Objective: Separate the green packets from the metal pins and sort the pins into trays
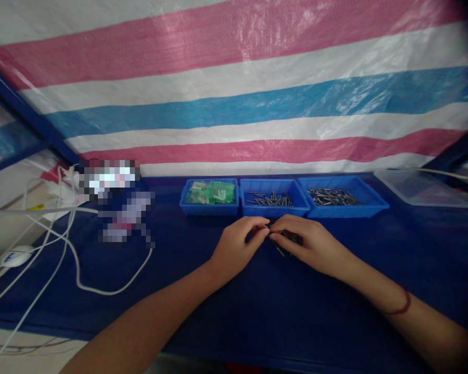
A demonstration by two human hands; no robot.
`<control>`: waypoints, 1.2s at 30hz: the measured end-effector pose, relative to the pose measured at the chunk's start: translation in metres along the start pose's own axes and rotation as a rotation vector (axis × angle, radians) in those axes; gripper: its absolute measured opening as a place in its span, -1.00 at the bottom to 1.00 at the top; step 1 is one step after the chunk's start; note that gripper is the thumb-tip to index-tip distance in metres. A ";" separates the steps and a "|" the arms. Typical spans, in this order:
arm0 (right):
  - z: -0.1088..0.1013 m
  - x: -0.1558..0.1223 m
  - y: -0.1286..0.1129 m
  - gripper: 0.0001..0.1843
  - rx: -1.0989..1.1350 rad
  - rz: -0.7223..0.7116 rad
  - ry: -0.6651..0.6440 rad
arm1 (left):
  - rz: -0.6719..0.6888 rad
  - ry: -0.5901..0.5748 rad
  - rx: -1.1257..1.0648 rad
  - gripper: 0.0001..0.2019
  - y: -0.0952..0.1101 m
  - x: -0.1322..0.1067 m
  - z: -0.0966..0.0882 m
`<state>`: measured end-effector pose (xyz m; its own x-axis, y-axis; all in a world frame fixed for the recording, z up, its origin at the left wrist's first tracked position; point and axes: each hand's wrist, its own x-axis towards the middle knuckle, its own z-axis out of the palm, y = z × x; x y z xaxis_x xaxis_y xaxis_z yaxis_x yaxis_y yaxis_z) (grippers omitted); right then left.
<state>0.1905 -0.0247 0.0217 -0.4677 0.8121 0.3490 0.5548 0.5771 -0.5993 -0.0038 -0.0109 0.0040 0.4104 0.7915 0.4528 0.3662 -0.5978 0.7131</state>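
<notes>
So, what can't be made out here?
Head view: anything pinched between left hand and right hand; they cover it.
Head view: count of thin dark pieces; right hand hides some.
Head view: objects at left; pixelation masks them.
Head view: exact type of metal pieces in middle bin; too small.

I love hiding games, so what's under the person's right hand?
Some thin, dark pieces poke out beneath the right hand, near its thumb. The hand covers whatever else is there, so how many pieces can't be seen.

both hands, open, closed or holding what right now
Left hand: curled inward; whether it holds anything can't be told.
Right hand: curled over slim dark pieces; grip can't be told.
</notes>
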 end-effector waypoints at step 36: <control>-0.065 -0.010 0.051 -0.73 -0.292 0.447 0.497 | 0.100 -0.348 0.445 -0.66 0.003 -0.004 -0.003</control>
<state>0.2685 0.0019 0.0344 0.1758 0.8791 0.4431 0.8130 0.1242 -0.5689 -0.0070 -0.0155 0.0067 0.6841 0.6852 0.2501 0.5971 -0.7230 0.3475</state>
